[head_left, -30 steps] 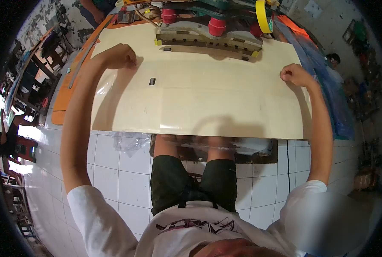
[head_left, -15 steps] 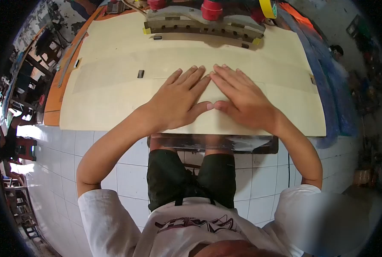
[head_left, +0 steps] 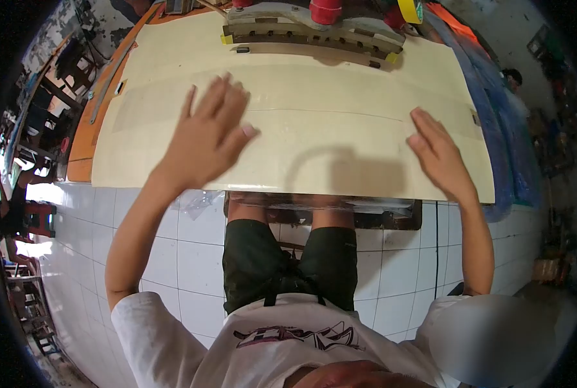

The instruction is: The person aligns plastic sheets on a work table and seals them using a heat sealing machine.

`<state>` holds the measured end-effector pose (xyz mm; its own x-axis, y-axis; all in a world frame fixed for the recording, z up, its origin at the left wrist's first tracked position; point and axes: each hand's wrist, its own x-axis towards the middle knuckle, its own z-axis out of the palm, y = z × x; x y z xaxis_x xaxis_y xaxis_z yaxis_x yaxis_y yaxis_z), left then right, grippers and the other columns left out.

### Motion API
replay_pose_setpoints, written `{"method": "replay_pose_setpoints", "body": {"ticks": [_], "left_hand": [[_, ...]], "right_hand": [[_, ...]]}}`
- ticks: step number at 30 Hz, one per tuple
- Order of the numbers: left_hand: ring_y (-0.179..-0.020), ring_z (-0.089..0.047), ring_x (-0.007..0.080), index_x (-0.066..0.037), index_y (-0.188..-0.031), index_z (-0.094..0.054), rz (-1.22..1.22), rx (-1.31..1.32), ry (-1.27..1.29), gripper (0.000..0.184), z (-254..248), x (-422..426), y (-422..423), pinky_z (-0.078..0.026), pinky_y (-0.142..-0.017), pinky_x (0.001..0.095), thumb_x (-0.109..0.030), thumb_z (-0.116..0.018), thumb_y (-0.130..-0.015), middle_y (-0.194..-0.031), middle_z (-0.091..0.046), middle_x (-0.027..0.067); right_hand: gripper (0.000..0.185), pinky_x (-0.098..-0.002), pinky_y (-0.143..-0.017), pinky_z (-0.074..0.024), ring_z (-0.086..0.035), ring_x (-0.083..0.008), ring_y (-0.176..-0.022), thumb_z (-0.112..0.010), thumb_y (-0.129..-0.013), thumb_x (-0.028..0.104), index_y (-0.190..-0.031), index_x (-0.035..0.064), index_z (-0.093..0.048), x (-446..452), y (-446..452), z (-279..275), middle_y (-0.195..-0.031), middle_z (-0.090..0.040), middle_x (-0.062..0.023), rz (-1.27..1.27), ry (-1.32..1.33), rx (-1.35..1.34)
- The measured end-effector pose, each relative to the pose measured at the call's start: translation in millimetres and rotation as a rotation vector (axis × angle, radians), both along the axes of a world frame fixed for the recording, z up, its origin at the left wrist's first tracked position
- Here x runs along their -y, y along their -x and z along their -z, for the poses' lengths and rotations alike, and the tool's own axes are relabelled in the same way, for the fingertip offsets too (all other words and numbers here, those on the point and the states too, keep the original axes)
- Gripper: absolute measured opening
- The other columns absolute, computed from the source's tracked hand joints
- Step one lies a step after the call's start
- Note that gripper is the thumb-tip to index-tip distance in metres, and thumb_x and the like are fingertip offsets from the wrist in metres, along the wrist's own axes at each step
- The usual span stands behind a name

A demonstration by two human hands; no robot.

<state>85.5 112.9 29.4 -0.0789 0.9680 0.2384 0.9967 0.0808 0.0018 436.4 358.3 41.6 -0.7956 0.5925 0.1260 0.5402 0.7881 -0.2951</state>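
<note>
A broad cream sheet covers the worktop before me. Over its left part is my left hand, fingers spread and thumb out, holding nothing. My right hand is at the sheet's right part, fingers stretched and lying close together, with nothing visible in it. Whether either palm touches the surface I cannot tell. Between the hands a thin, nearly straight line runs across the sheet, perhaps an edge of a clear or matching layer. A soft shadow falls near the front edge.
At the back stands a grey machine part with red fittings and small dark blocks before it. A metal ruler lies along the left edge. Blue plastic hangs on the right. Another person is in the background.
My hands have parted from the middle of the sheet, the left moving left and the right moving right. The small dark block left of centre is no longer visible.
</note>
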Motion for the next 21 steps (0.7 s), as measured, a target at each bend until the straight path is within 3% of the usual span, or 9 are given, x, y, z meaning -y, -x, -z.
{"method": "replay_pose_setpoints", "body": {"ticks": [2,4,6,12,16,21], "left_hand": [[-0.144,-0.027,0.0392,0.000,-0.142,-0.045,-0.138,-0.252,-0.091,0.061,6.0,-14.2,28.6,-0.017,-0.116,0.0568,-0.044,-0.043,-0.100,-0.150,-0.036,0.0251],[-0.145,-0.024,0.0391,-0.002,-0.144,-0.041,-0.228,-0.218,-0.027,0.064,3.3,-31.6,51.7,-0.015,-0.115,0.0597,-0.048,-0.038,-0.100,-0.152,-0.032,0.0247],[-0.148,-0.018,0.0375,-0.005,-0.149,-0.033,-0.410,0.130,0.028,0.074,15.0,-43.2,83.4,-0.013,-0.115,0.0614,-0.058,-0.031,-0.099,-0.157,-0.025,0.0233],[-0.150,-0.009,0.0349,-0.008,-0.154,-0.023,-0.531,0.165,0.092,0.085,19.5,-66.1,109.9,-0.008,-0.116,0.0618,-0.068,-0.028,-0.094,-0.161,-0.014,0.0201],[-0.150,-0.008,0.0349,-0.008,-0.155,-0.021,-0.529,0.147,0.118,0.083,18.9,-75.6,123.2,-0.007,-0.116,0.0617,-0.065,-0.028,-0.095,-0.161,-0.014,0.0202],[-0.149,-0.014,0.0362,-0.005,-0.151,-0.028,-0.464,0.115,0.069,0.067,25.9,-85.0,132.5,-0.012,-0.116,0.0626,-0.047,-0.029,-0.099,-0.160,-0.018,0.0208]], "right_hand": [[0.055,-0.0435,-0.118,-0.0215,-0.032,-0.0354,-0.142,-0.052,-0.098,0.035,-0.140,-0.0010,-0.047,-21.4,5.1,-2.2,-0.151,-0.036,-0.0238,0.056,0.028,-0.100],[0.063,-0.0461,-0.119,-0.0179,-0.026,-0.0349,-0.145,-0.045,-0.099,0.045,-0.143,0.0004,-0.043,-60.7,9.1,4.9,-0.154,-0.032,-0.0237,0.141,-0.218,-0.014],[0.068,-0.0484,-0.119,-0.0152,-0.022,-0.0345,-0.147,-0.040,-0.099,0.051,-0.146,0.0021,-0.039,-90.9,16.5,16.7,-0.155,-0.028,-0.0234,0.199,-0.177,0.014],[0.081,-0.0548,-0.118,-0.0082,-0.011,-0.0330,-0.150,-0.030,-0.097,0.065,-0.154,0.0082,-0.025,-114.1,40.8,32.4,-0.160,-0.017,-0.0216,0.360,-0.117,0.172],[0.082,-0.0540,-0.119,-0.0069,-0.010,-0.0328,-0.150,-0.032,-0.096,0.066,-0.155,0.0096,-0.023,-113.1,46.8,32.1,-0.161,-0.016,-0.0204,0.411,-0.092,0.185],[0.082,-0.0532,-0.119,-0.0060,-0.011,-0.0316,-0.150,-0.034,-0.095,0.066,-0.155,0.0106,-0.024,-112.2,43.9,31.7,-0.161,-0.016,-0.0185,0.406,-0.097,0.166]]}}
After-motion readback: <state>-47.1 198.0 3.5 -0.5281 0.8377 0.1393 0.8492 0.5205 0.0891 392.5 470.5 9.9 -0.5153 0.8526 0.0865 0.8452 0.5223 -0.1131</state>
